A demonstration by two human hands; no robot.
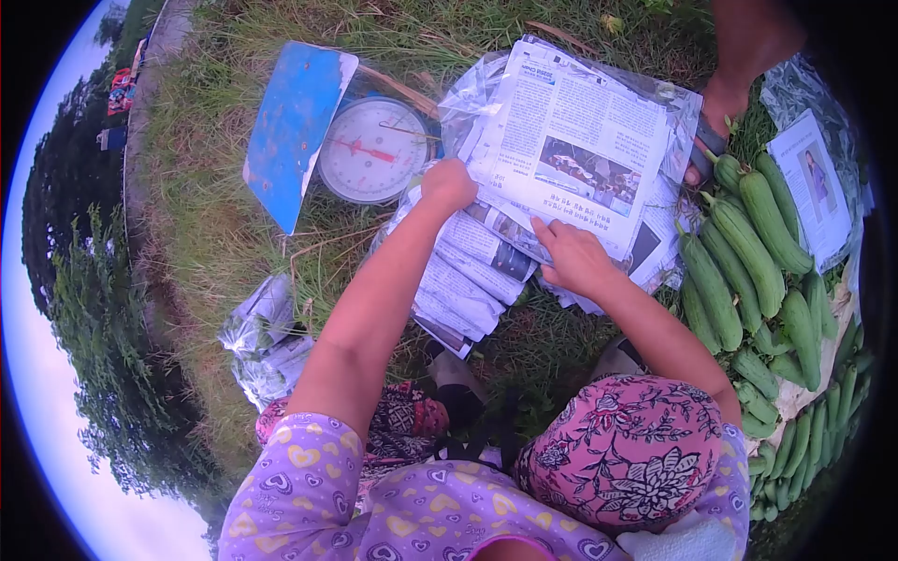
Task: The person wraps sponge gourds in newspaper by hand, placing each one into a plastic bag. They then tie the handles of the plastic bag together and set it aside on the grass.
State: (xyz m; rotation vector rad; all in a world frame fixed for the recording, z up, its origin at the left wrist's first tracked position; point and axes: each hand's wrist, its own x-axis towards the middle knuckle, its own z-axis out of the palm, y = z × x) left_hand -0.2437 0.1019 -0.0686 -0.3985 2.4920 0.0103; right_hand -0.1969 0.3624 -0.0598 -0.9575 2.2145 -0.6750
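Observation:
My left hand [450, 186] is closed in a fist at the left edge of a stack of newspaper [580, 140]. Clear plastic [458, 107] lies around that stack's left side. With its index finger stretched out, my right hand [575, 256] rests on the stack's near edge, the thumb apart from the finger. Just below my hands is a bundle of newspaper-wrapped rolls [468, 271], their contents hidden. What lies under my left fist cannot be seen.
A dial scale [372, 150] with a tilted blue pan [297, 131] stands at upper left. Green gourds [748, 243] are heaped at right, near a printed sheet [812, 187]. Another person's bare foot [725, 103] is at the stack's right. A plastic bag [267, 337] lies on the grass.

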